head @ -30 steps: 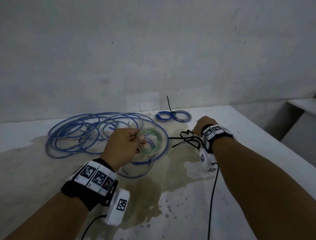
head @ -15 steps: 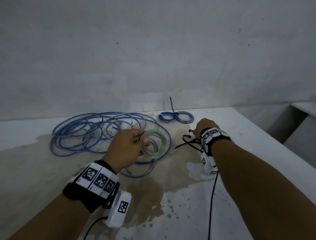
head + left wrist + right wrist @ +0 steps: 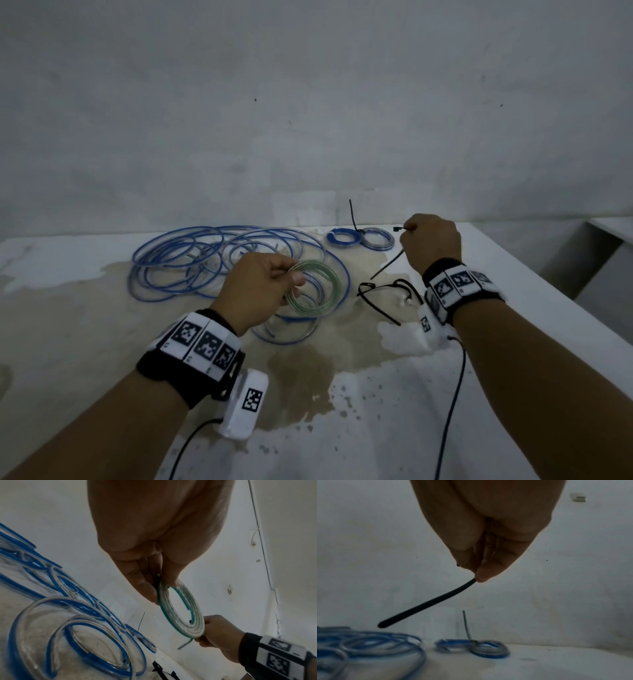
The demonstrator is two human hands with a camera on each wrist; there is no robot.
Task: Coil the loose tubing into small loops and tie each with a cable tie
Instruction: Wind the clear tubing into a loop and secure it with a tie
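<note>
My left hand (image 3: 294, 278) pinches a small green-tinted coil of clear tubing (image 3: 317, 288) and holds it upright above the table; the left wrist view shows thumb and fingers clamped on the coil's (image 3: 182, 616) top edge. My right hand (image 3: 409, 229), raised to the coil's right, pinches a single black cable tie (image 3: 388, 264) whose tail hangs down to the left. In the right wrist view that tie (image 3: 428, 604) juts from the closed fingertips. Loose blue tubing (image 3: 205, 260) lies in wide loops behind the left hand.
Two small blue coils (image 3: 359, 238), joined by a black tie with its tail sticking up, lie at the back near the wall. More black cable ties (image 3: 383, 291) lie on the stained white table (image 3: 342, 394) below my right hand. The table's right edge drops off.
My right hand has risen from the pile of ties on the table with one black tie pinched in it. The left hand keeps holding the green coil in about the same place.
</note>
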